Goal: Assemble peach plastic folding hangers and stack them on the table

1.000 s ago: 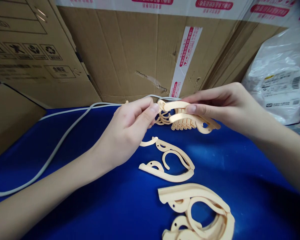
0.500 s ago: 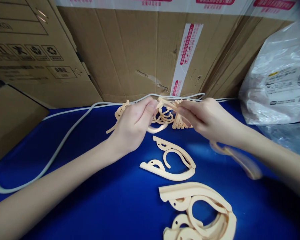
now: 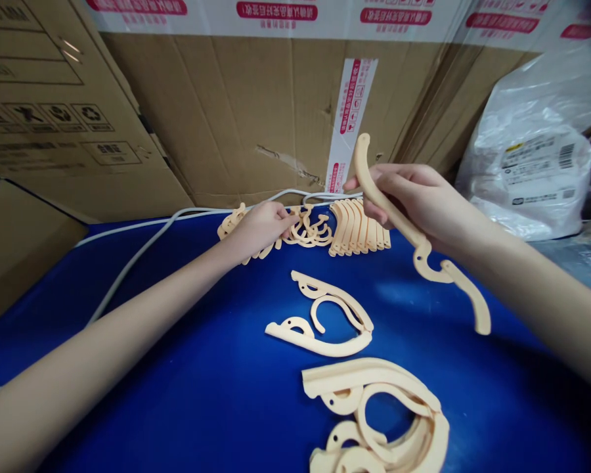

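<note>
My right hand (image 3: 414, 197) is closed around a cream plastic hanger arm (image 3: 391, 213), raised above the table. The arm has a half-round loop near its lower end. Far back on the table, my left hand (image 3: 266, 226) reaches into a pile of loose curved hanger hooks (image 3: 318, 230), fingertips pinched together at a hook on its left side. Part of that grip is hidden. Beside the hooks lies a row of hanger arms (image 3: 359, 226). Nearer to me rests a folded hanger (image 3: 345, 345), and in front of it a stack of folded hangers (image 3: 374, 378).
Cardboard boxes (image 3: 226, 118) stand along the back and left of the blue table surface (image 3: 201, 387). A white cable (image 3: 142, 259) runs along the back and left. A clear plastic bag (image 3: 532, 157) with a label sits at right. More cream pieces (image 3: 229, 226) lie behind my left hand.
My hands have separated. The left has dropped to the hook pile, while the right has lifted the hanger arm up and slightly right. The view has shifted a little.
</note>
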Motion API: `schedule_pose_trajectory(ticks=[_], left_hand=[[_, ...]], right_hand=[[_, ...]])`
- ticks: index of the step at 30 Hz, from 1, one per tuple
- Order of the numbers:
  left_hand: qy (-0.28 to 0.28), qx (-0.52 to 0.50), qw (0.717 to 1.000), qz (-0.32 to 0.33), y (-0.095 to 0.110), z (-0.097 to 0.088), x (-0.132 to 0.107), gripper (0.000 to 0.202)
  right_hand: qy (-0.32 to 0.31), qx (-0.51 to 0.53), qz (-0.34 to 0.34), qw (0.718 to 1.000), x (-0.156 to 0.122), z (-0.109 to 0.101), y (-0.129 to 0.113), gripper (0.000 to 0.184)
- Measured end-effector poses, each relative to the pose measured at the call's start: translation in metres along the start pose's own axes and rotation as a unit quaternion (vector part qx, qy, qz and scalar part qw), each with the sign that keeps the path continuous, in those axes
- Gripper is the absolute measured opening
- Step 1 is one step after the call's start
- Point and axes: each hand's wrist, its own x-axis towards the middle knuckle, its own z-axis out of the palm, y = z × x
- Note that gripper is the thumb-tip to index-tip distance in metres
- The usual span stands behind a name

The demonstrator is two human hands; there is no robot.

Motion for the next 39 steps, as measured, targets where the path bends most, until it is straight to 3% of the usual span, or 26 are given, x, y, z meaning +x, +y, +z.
schedule_pose_trajectory(ticks=[4,6,8,9,11,14,16,18,20,22,24,27,29,31,33,35,37,39], left_hand=[[0.067,0.000,0.997,0.033,0.010,-0.001,-0.004,0.032],[0.069,-0.022,0.996,0.045,0.019,-0.001,-0.012,0.033],[0.014,-0.078,0.996,0.031,0.030,-0.002,-0.022,0.050],[-0.051,-0.142,0.989,0.000,0.034,-0.002,-0.027,0.057],[-0.149,-0.246,0.956,-0.049,0.042,-0.002,-0.039,0.049],[-0.140,-0.352,0.921,-0.092,0.049,0.000,-0.056,0.023],[-0.114,-0.395,0.905,-0.112,0.051,0.006,-0.066,0.023],[-0.103,-0.412,0.895,-0.135,0.053,0.014,-0.075,0.025],[-0.111,-0.413,0.891,-0.155,0.056,0.023,-0.082,0.025],[-0.101,-0.391,0.902,-0.156,0.057,0.029,-0.086,0.026],[-0.078,-0.355,0.921,-0.141,0.055,0.033,-0.086,0.029],[-0.052,-0.313,0.943,-0.095,0.047,0.030,-0.084,0.030],[-0.016,-0.245,0.969,0.013,0.041,0.022,-0.080,0.028],[0.051,-0.123,0.983,0.127,0.037,0.009,-0.074,0.026],[0.089,-0.033,0.991,0.093,0.034,-0.007,-0.064,0.028],[0.089,0.003,0.994,0.066,0.029,-0.025,-0.052,0.031],[0.095,0.047,0.993,0.060,0.021,-0.040,-0.039,0.032],[0.086,0.100,0.990,0.059,0.010,-0.049,-0.028,0.028]], right_hand=[[0.083,0.024,-0.030,0.996,-0.001,0.003,-0.004,0.022],[0.139,0.040,-0.036,0.989,0.000,0.003,-0.005,0.016],[0.177,0.060,-0.052,0.981,0.001,0.001,-0.006,0.006],[0.187,0.064,-0.064,0.978,0.002,0.000,-0.005,0.006],[0.190,0.036,-0.087,0.977,0.002,-0.004,-0.003,0.014],[0.151,-0.161,-0.131,0.966,0.001,-0.009,0.000,0.014],[0.097,-0.369,-0.156,0.911,-0.002,-0.008,0.002,0.010],[0.023,-0.533,-0.169,0.829,-0.007,-0.001,0.003,0.017],[-0.049,-0.610,-0.184,0.770,-0.011,0.007,0.004,0.022],[-0.078,-0.634,-0.191,0.746,-0.013,0.014,0.006,0.023],[-0.088,-0.601,-0.185,0.772,-0.014,0.018,0.008,0.023],[-0.120,-0.440,-0.131,0.880,-0.012,0.018,0.011,0.032],[-0.120,-0.298,-0.058,0.945,-0.008,0.015,0.014,0.038],[-0.088,-0.173,0.002,0.981,-0.002,0.008,0.015,0.034],[-0.034,-0.102,0.017,0.994,0.005,0.000,0.014,0.026],[0.029,-0.102,0.008,0.994,0.013,-0.011,0.011,0.026],[0.092,-0.178,-0.005,0.980,0.021,-0.023,0.010,0.024],[0.134,-0.294,-0.044,0.945,0.025,-0.036,0.014,0.016]])
